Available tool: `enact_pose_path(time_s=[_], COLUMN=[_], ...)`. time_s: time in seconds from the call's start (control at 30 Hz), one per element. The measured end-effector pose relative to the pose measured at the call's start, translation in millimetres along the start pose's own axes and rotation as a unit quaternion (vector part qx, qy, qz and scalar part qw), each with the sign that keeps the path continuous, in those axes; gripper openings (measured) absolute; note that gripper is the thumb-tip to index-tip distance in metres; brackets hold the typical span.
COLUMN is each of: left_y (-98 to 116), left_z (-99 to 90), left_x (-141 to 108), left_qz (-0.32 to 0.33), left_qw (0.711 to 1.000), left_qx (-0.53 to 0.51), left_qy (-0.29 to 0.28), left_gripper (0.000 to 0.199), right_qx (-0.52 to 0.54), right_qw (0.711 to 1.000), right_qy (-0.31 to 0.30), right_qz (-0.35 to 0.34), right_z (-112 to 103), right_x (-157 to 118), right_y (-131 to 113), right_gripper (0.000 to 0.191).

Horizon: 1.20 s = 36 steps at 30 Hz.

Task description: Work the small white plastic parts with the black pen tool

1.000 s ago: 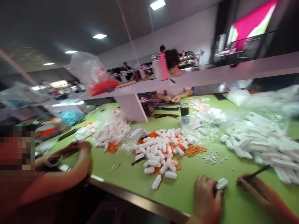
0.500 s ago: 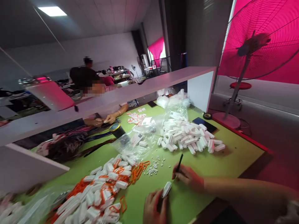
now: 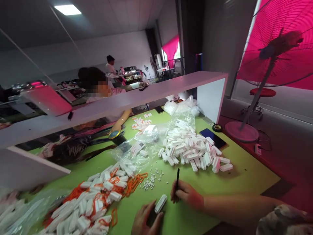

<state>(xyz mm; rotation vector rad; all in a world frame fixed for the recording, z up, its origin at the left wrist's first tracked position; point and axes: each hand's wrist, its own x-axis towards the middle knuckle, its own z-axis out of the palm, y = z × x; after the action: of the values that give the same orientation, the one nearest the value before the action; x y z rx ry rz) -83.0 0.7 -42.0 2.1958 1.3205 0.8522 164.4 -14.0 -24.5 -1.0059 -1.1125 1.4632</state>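
A small white oblong plastic case is between the thumb and forefinger of my left hand, just above the green tabletop. My right hand is closed around a thin black pen-like tool, its top pointing up and its lower end hidden by the fingers. A narrow gap separates that hand from the case. Tiny white pieces lie scattered beyond my hands. To the left is a heap of white cases mixed with orange frames; a second heap of white cases lies further back.
Clear plastic bags, a dark jar with a yellow rim, a dark tablet-like slab and a tape roll rest on the table. A raised shelf crosses behind, with a co-worker's arm beyond. A fan stands right.
The view has shifted slightly. My hands are a little nearer to me, and the case has turned to show more of its upper face. The co-worker's head and arm have moved.
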Motion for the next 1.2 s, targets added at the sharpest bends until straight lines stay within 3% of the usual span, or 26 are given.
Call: enact_pose_path(time_s=[0.07, 0.23, 0.37, 0.53, 0.7, 0.87, 0.97, 1.07, 1.2], left_y=[13.9, 36.5, 39.6, 37.1, 33.6, 38.6, 31.2, 6.0, -41.7], left_z=[-3.2, -8.1, -8.3, -6.9, -4.2, -4.3, -22.1, -59.7, -112.2], left_x=[-0.2, 4.6, 4.8, 3.1, 3.4, -3.0, -14.9, -36.0, -69.7], left_qz=[-0.042, -0.053, -0.042, -0.015, -0.012, -0.01, 0.0, -0.024, -0.131], left_qw=[0.999, 0.998, 0.999, 1.0, 0.999, 0.999, 0.999, 0.987, 0.924], left_qx=[0.007, -0.017, -0.019, -0.02, -0.029, -0.028, 0.003, 0.074, 0.223], left_qy=[0.012, -0.006, 0.001, 0.007, 0.006, 0.012, 0.048, 0.141, 0.283], left_gripper=[0.04, 0.028, 0.022, 0.021, 0.022, 0.034, 0.038, 0.032, 0.037], right_qx=[-0.022, -0.109, -0.224, -0.376, -0.455, -0.455, -0.47, -0.509, -0.545], right_qw=[1.0, 0.993, 0.972, 0.915, 0.876, 0.874, 0.865, 0.842, 0.809], right_qy=[0.001, 0.026, 0.021, -0.024, -0.085, -0.126, -0.11, -0.047, 0.087], right_qz=[0.002, -0.02, -0.06, -0.142, -0.138, -0.117, -0.136, -0.175, -0.204], right_z=[-2.2, -3.9, 0.7, 7.6, 12.8, 4.5, -16.4, -44.0, -72.6], right_x=[-1.2, -1.1, -1.4, -2.2, 0.4, 9.7, 26.8, 51.7, 82.0], right_y=[-2.7, -5.8, -3.2, -9.6, -18.0, -24.3, -38.4, -62.8, -95.4], right_gripper=[0.01, 0.016, 0.023, 0.031, 0.02, 0.013, 0.015, 0.021, 0.039])
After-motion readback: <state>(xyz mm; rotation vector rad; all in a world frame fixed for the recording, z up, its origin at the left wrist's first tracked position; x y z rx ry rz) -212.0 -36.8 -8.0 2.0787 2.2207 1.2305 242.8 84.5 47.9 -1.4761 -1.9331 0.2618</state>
